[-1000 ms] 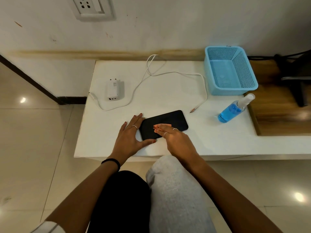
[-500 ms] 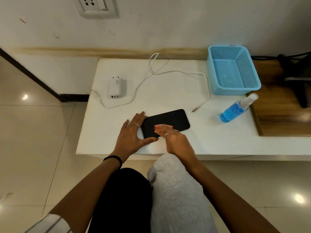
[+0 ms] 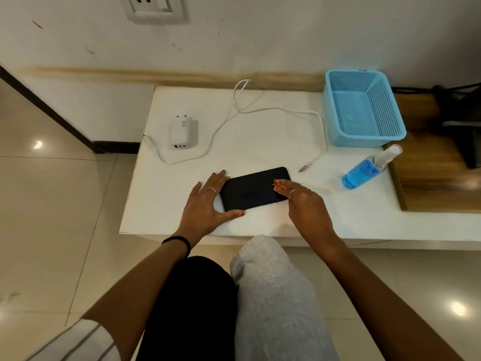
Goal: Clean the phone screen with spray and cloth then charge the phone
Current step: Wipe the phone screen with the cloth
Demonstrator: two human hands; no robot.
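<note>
A black phone [image 3: 251, 190] lies flat, screen up, on the white table [image 3: 263, 144]. My left hand [image 3: 205, 207] braces its left end, with straight fingers at the far corner and the thumb along the near edge. My right hand [image 3: 304, 207] is over the phone's right end, fingers straight and together, fingertips on or just above the screen. A blue spray bottle [image 3: 364, 170] lies on its side to the right. A white charger [image 3: 181, 132] lies at the back left. Its white cable [image 3: 281, 109] loops round to a loose plug [image 3: 303, 168] near the phone. Grey fabric [image 3: 273, 295] covers my right knee.
An empty blue mesh basket [image 3: 364, 140] stands at the back right. A wall socket [image 3: 153, 7] is above the table. A wooden surface [image 3: 437, 178] adjoins the table on the right, with dark gear at its far end. Tiled floor lies to the left.
My right hand has slid from the phone's left half to its right end. My left hand has stayed at the left end, and the phone has not shifted.
</note>
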